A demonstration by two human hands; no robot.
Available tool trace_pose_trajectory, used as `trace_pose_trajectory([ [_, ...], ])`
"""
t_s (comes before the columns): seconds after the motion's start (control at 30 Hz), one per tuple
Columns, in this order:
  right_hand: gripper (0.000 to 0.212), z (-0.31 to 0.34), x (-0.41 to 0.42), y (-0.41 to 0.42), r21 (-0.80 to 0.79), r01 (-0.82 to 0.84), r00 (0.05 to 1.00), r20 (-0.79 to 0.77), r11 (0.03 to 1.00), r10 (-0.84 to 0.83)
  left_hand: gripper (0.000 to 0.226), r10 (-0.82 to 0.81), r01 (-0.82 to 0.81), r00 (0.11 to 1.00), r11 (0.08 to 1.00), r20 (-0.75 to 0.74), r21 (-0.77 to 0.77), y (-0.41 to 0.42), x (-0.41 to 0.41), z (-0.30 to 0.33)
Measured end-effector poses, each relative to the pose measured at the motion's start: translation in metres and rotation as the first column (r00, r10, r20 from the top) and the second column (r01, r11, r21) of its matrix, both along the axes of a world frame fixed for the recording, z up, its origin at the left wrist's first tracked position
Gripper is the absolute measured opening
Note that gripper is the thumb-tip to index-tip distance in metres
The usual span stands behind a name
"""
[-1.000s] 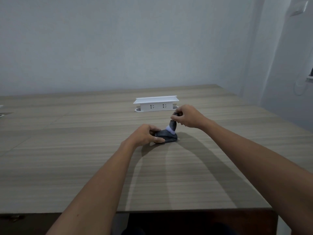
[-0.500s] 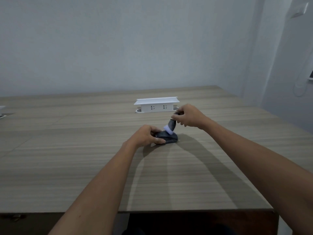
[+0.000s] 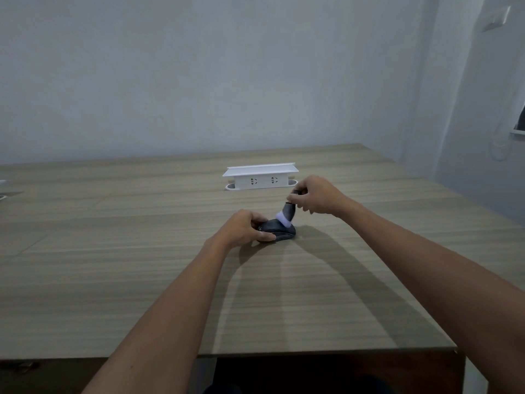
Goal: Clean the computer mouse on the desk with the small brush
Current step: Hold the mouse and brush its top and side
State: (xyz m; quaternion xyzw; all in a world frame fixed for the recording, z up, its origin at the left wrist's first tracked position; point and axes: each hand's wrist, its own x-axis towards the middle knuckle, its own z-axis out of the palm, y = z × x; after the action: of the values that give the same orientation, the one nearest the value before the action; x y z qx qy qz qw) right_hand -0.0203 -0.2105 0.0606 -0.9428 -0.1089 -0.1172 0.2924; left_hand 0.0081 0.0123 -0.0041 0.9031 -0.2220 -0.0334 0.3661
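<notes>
Left hand [image 3: 243,227] grips the mouse [image 3: 279,230] mid-counter [image 3: 113,280], right hand [image 3: 315,196] pinches the brush [image 3: 287,213] (bristles touching its top).

this looks like a plain office or meeting room. a wide wood-grain desk [image 3: 113,280] fills the near and middle view, with a white pop-up power socket box [image 3: 260,177] set into its far middle. bare pale walls [image 3: 199,75] close the far side and the right, where a light switch plate [image 3: 495,19] sits high and a white cable [image 3: 500,137] hangs lower down.
</notes>
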Motion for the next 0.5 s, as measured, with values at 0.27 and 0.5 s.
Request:
trace_pose_trajectory([
  [0.27,0.02,-0.003,-0.002,0.0,-0.041,0.005,1.0,0.003,0.999,-0.005,0.041,0.013,-0.013,1.0,1.0,-0.001,-0.001,-0.003,-0.002,0.001],
  [0.5,0.019,-0.011,-0.006,-0.005,0.006,0.016,1.0,0.008,1.0,-0.016,0.041,0.017,-0.017,1.0,1.0,0.0,-0.017,-0.004,-0.003,0.0],
])
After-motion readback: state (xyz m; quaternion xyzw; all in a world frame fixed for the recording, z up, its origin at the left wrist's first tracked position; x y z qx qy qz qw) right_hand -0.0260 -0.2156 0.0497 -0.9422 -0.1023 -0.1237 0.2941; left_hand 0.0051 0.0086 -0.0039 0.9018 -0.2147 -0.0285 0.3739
